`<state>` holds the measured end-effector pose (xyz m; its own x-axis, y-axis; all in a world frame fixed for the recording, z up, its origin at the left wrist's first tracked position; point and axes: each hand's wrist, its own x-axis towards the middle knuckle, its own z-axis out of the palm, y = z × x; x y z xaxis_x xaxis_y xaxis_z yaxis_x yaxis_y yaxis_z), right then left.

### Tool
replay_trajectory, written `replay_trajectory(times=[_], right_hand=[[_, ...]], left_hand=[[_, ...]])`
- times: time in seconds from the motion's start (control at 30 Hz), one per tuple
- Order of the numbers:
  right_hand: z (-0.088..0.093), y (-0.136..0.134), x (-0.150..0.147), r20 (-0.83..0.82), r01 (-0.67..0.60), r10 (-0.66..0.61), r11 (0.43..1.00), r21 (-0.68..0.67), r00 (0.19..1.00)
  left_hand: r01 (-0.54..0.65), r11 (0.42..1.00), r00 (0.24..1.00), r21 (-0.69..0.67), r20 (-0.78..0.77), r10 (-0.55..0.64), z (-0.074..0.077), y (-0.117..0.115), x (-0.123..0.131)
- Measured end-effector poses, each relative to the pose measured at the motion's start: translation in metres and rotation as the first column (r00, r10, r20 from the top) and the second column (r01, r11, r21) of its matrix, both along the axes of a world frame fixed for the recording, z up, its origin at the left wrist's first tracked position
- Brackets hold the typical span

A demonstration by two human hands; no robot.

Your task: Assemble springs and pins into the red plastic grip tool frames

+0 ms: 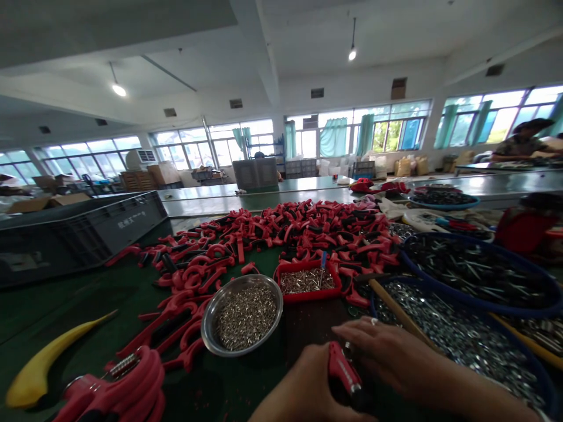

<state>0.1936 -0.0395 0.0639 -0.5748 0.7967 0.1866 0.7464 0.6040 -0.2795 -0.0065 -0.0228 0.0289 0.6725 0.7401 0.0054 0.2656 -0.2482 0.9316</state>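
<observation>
My left hand (303,387) is closed round a red and black plastic tool handle (343,368), low in the middle of the view. Just to its right, my right hand (378,351) has its fingers stretched out flat, with a ring on one finger. A small metal bit shows between the handle and this hand; whether the hand touches it I cannot tell. Ahead of the hands is a red tray (311,296) of small metal pins. Left of it stands a steel bowl (211,340) full of short rivet-like pieces.
A wide heap of red and black handles (281,225) covers the bench beyond. On the right are blue basins of metal parts (470,334) and black-ended parts (479,269). At left lie a grey crate (83,240), a yellow banana-shaped thing (48,354) and stacked red handles (127,387). A person (523,143) sits far right.
</observation>
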Motion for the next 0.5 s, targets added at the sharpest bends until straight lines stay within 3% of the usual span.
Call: replay_trajectory(times=[0.07,0.13,0.2,0.27,0.4,0.47,0.5], right_hand=[[-0.005,0.004,0.000,0.116,0.014,-0.019,0.999,0.036,0.993],[-0.017,0.006,-0.006,0.204,0.118,-0.146,0.983,0.142,0.968],[-0.032,0.006,-0.016,0.268,0.197,-0.265,0.947,0.255,0.926],[-0.043,0.004,-0.026,0.292,0.249,-0.349,0.911,0.329,0.891],[-0.047,-0.001,-0.019,0.243,0.313,-0.426,0.864,0.395,0.871],[-0.045,-0.003,0.008,0.150,0.364,-0.469,0.818,0.445,0.871],[-0.044,-0.005,0.026,0.064,0.407,-0.490,0.783,0.471,0.869]], left_hand=[[0.007,0.996,0.987,0.085,-0.162,0.007,0.002,0.006,-0.005],[-0.070,0.968,0.934,0.243,-0.324,0.149,0.001,0.013,-0.006],[-0.119,0.914,0.872,0.389,-0.399,0.284,-0.002,0.019,-0.005],[-0.128,0.885,0.851,0.448,-0.408,0.329,-0.004,0.023,-0.002],[-0.078,0.897,0.853,0.435,-0.436,0.286,0.007,0.026,-0.007],[-0.017,0.898,0.847,0.440,-0.471,0.246,0.019,0.032,-0.020],[-0.022,0.882,0.822,0.471,-0.493,0.285,0.025,0.038,-0.028]])
